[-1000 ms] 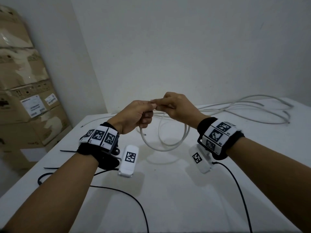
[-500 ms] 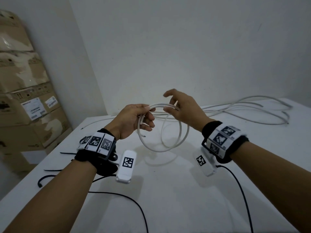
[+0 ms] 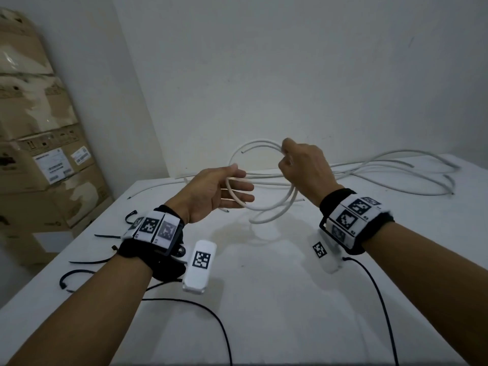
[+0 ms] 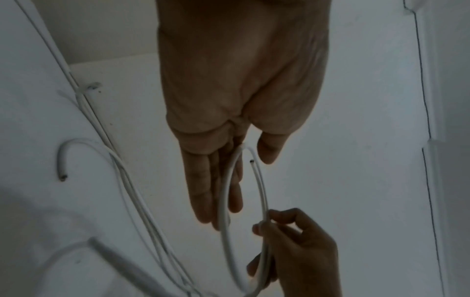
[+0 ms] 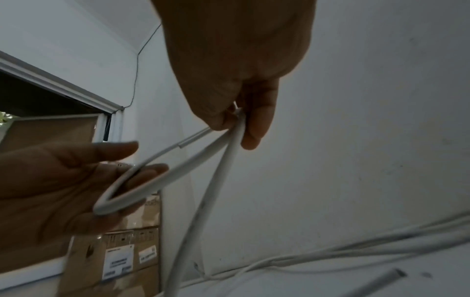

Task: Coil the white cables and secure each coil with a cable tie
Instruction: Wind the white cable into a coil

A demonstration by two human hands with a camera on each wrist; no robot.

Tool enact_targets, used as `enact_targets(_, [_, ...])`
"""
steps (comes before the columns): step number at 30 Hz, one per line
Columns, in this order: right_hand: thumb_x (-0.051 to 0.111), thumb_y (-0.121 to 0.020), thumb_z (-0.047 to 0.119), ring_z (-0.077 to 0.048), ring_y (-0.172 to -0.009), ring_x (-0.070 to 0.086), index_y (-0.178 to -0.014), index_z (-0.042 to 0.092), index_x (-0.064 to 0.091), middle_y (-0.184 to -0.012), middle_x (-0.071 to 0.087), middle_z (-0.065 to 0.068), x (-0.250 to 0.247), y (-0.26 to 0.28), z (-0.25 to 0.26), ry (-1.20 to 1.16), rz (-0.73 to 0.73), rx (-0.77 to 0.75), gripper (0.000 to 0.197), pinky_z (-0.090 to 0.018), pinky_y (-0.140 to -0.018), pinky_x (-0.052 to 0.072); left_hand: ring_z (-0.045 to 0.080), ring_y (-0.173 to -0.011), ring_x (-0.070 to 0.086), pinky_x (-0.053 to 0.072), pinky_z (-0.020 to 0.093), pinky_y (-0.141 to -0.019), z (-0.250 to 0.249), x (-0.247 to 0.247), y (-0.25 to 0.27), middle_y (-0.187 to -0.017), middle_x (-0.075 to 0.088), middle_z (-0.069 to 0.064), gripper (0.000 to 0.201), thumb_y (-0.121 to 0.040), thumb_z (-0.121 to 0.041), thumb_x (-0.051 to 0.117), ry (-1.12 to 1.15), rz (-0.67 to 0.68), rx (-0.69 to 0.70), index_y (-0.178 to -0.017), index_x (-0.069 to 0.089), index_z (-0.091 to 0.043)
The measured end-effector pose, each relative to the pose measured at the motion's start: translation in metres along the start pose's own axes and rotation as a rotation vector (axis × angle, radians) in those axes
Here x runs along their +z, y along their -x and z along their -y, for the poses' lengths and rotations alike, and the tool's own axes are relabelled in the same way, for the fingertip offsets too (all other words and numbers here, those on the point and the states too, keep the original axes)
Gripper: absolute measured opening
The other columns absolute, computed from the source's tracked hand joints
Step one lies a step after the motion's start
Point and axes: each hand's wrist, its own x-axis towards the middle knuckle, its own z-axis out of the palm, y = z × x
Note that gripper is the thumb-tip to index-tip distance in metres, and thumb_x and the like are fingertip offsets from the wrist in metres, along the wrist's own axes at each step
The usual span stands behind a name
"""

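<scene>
A white cable coil [image 3: 257, 141] of a few loops hangs in the air above the white table [image 3: 290, 299]. My right hand [image 3: 286, 154] pinches the bundled strands at the coil's upper right; the right wrist view shows thumb and fingers closed on the coil [image 5: 193, 160]. My left hand [image 3: 237, 183] is open, its fingers straight and reaching through the loop, with the cable lying across them. In the left wrist view the coil [image 4: 225, 201] runs between my left thumb and fingers. One cut cable end sticks up at the coil's top left.
Several loose white cables [image 3: 396, 165] lie along the wall at the table's back right. Several black cable ties [image 3: 105, 236] lie near the left edge. Cardboard boxes [image 3: 39, 154] are stacked left of the table. Black wrist-camera wires [image 3: 198, 305] trail across the near table.
My left hand has let go of the coil and straightened its fingers inside the loop. My right hand has closed on the strands and moved up and right, spreading the coil wider.
</scene>
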Motion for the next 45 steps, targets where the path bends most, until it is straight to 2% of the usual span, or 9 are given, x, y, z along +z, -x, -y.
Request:
enact_targets(8, [0.06, -0.075, -0.008, -0.012, -0.036, 0.012, -0.106, 0.0, 0.056, -0.051, 0.034, -0.004, 0.011, 0.014, -0.01, 0.298, 0.071, -0.033, 0.032, -0.018, -0.043, 0.008, 0.024, -0.055, 0.061, 0.059, 0.039, -0.057, 0.023, 0.014, -0.004, -0.06, 0.061, 0.007, 0.03, -0.105, -0.021, 0.037, -0.014, -0.213, 0.143, -0.102, 0.061, -0.003])
enact_targets(11, [0.054, -0.081, -0.005, -0.015, -0.037, 0.019, -0.114, 0.001, 0.053, -0.056, 0.038, -0.005, 0.009, 0.017, -0.011, 0.343, 0.133, -0.013, 0.033, -0.024, -0.041, 0.015, 0.023, -0.052, 0.06, 0.057, 0.037, -0.055, 0.02, 0.019, -0.006, -0.057, 0.059, 0.005, 0.029, -0.105, -0.022, 0.038, -0.074, -0.259, 0.175, -0.099, 0.061, -0.007])
enact_targets(15, [0.061, -0.086, 0.006, -0.021, -0.057, 0.052, -0.115, 0.008, 0.051, -0.07, 0.058, -0.006, 0.001, 0.013, -0.008, -0.387, 0.216, 0.249, 0.031, -0.032, -0.051, 0.046, 0.017, -0.046, 0.052, 0.051, 0.029, -0.05, 0.018, 0.018, -0.012, -0.053, 0.049, 0.003, 0.028, -0.105, -0.02, 0.035, -0.037, -0.349, 0.17, -0.098, 0.059, -0.007])
enact_targets(18, [0.071, -0.083, 0.009, -0.018, -0.053, 0.053, -0.1, 0.009, 0.054, -0.066, 0.064, -0.008, -0.008, 0.012, -0.006, -1.004, 0.342, 0.554, 0.023, -0.023, -0.041, 0.039, 0.014, -0.042, 0.041, 0.039, 0.024, -0.045, 0.019, 0.013, -0.016, -0.053, 0.036, 0.001, 0.027, -0.104, -0.025, 0.038, 0.016, -0.381, 0.14, -0.105, 0.058, -0.006])
enact_targets(21, [0.068, -0.085, 0.01, -0.017, -0.055, 0.051, -0.098, 0.011, 0.053, -0.065, 0.063, -0.008, -0.009, 0.013, -0.006, -1.109, 0.445, 0.554, 0.02, -0.022, -0.043, 0.035, 0.013, -0.04, 0.031, 0.03, 0.021, -0.042, 0.019, 0.012, -0.016, -0.051, 0.028, -0.003, 0.029, -0.098, -0.035, 0.053, 0.049, -0.375, 0.081, -0.105, 0.057, -0.008])
enact_targets(32, [0.062, -0.091, 0.016, -0.016, -0.06, 0.051, -0.101, 0.017, 0.037, -0.07, 0.065, -0.004, -0.011, 0.023, -0.006, -1.184, 0.558, 0.489, 0.028, -0.023, -0.047, 0.034, 0.009, -0.033, 0.023, 0.018, 0.017, -0.037, 0.021, 0.015, -0.018, -0.041, 0.026, -0.006, 0.022, -0.096, -0.023, 0.057, 0.093, -0.327, 0.055, -0.086, 0.058, -0.004])
enact_targets(35, [0.068, -0.087, 0.026, -0.015, -0.064, 0.055, -0.109, 0.018, 0.042, -0.083, 0.061, -0.002, -0.008, 0.024, -0.007, -0.85, 0.399, 0.469, 0.034, -0.026, -0.051, 0.042, 0.01, -0.034, 0.027, 0.021, 0.016, -0.038, 0.018, 0.015, -0.018, -0.043, 0.028, -0.005, 0.023, -0.1, -0.024, 0.047, 0.044, -0.32, 0.051, -0.082, 0.049, -0.009])
enact_targets(40, [0.049, -0.095, 0.017, -0.014, -0.084, 0.055, -0.115, 0.019, 0.06, -0.097, 0.061, 0.005, -0.014, 0.02, 0.012, -0.207, 0.265, 0.033, 0.023, -0.03, -0.075, 0.044, 0.01, -0.035, 0.024, 0.02, 0.016, -0.039, 0.017, 0.019, -0.019, -0.045, 0.029, -0.005, 0.025, -0.102, -0.024, 0.044, -0.034, -0.293, 0.1, -0.083, 0.048, -0.009])
enact_targets(45, [0.046, -0.096, 0.046, -0.017, -0.07, 0.067, -0.115, 0.023, 0.053, -0.089, 0.07, -0.001, -0.031, 0.009, 0.023, -0.544, 0.446, 0.282, 0.031, -0.026, -0.051, 0.047, 0.009, -0.036, 0.022, 0.019, 0.015, -0.039, 0.012, 0.015, -0.017, -0.048, 0.028, -0.005, 0.024, -0.102, -0.023, 0.045, -0.02, -0.279, 0.099, -0.084, 0.048, -0.008])
